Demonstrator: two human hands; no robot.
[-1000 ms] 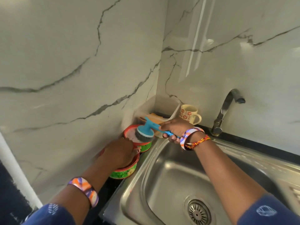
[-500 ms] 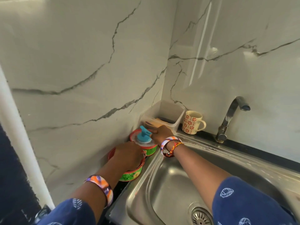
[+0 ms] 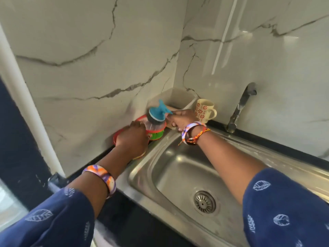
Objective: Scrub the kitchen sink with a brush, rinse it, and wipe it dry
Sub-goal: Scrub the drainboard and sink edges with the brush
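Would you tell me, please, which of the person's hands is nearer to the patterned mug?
Right. The right hand holds the blue brush just left of the patterned mug. The left hand rests on the red container, farther left, beyond the brush.

Brushed, shiny metal sink [image 3: 170, 168], glossy veined marble-look wall [image 3: 89, 50], blue plastic brush [image 3: 157, 113], glazed mug [image 3: 204, 110].

Left hand [image 3: 132, 138]: palm turned down, fingers curled over something beneath it
Right hand [image 3: 179, 118]: arm stretched forward, fingers curled round a handle, wrist banded
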